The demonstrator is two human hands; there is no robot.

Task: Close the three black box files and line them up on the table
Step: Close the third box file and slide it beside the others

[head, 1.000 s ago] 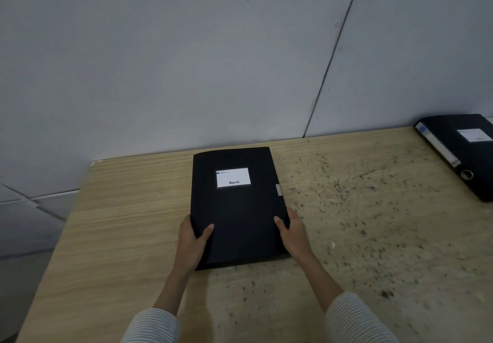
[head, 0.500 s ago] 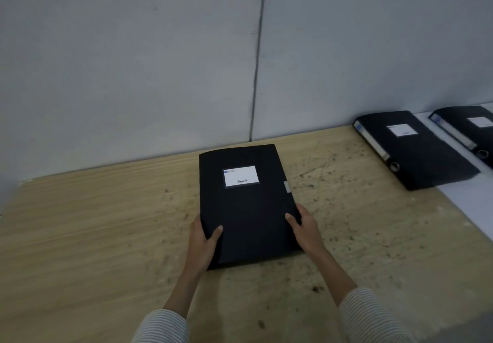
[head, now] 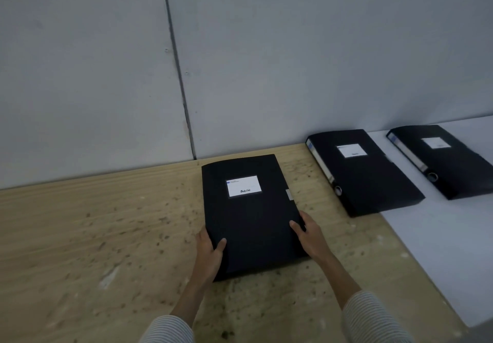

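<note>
Three closed black box files with white labels lie flat along the wall. The nearest box file [head: 250,217] sits in the middle of the wooden table [head: 93,249]. My left hand [head: 210,252] grips its near left edge and my right hand [head: 309,233] grips its near right edge, thumbs on the lid. A second box file [head: 362,174] lies to the right, spine with ring hole facing left. The third box file [head: 442,161] lies further right on a white surface [head: 440,236].
A grey panelled wall [head: 266,62] runs close behind the files, with a vertical seam. The wooden table top is speckled with dark marks. The white surface adjoins it on the right and ends near the lower right corner.
The view has swung right, bringing the second and third files into sight. Both hands keep the same grip on the nearest file, which has shifted slightly toward the others.
</note>
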